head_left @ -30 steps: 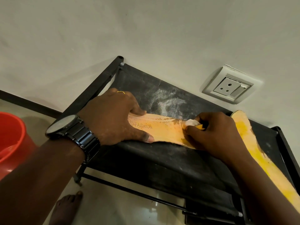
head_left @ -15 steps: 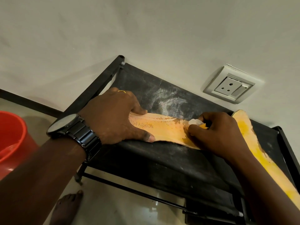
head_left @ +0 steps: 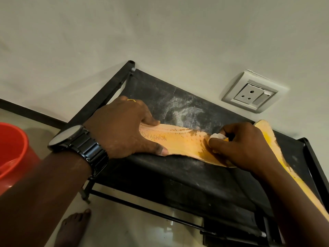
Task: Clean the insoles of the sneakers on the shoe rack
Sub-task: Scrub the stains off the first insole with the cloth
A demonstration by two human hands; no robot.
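White wadding, a small crumpled pad of cloth or tissue (head_left: 216, 136), sits pinched in the curled fingertips of the person's right hand (head_left: 243, 145), which bears down on the broad end of a long orange foam insole (head_left: 181, 141). From that hand the insole runs away to the person's left, its long axis lying across the dusty black fabric shelf (head_left: 178, 173) of the shoe rack. The surface beside the wad looks darker and damp, while the stretch further left is paler.

At the far end, the left hand (head_left: 122, 129) lies flat, fingers spread and gripping nothing, pinning the narrower printed end to the shelf. I judge that the next wipe has to travel leftward along the insole towards that anchoring hand. The right hand is the nearer one to do it.

A second orange insole (head_left: 272, 139) lies just beyond the right hand, angled down the shelf beside the forearm. A red plastic bucket (head_left: 12, 148) stands on the floor, well apart to the left.
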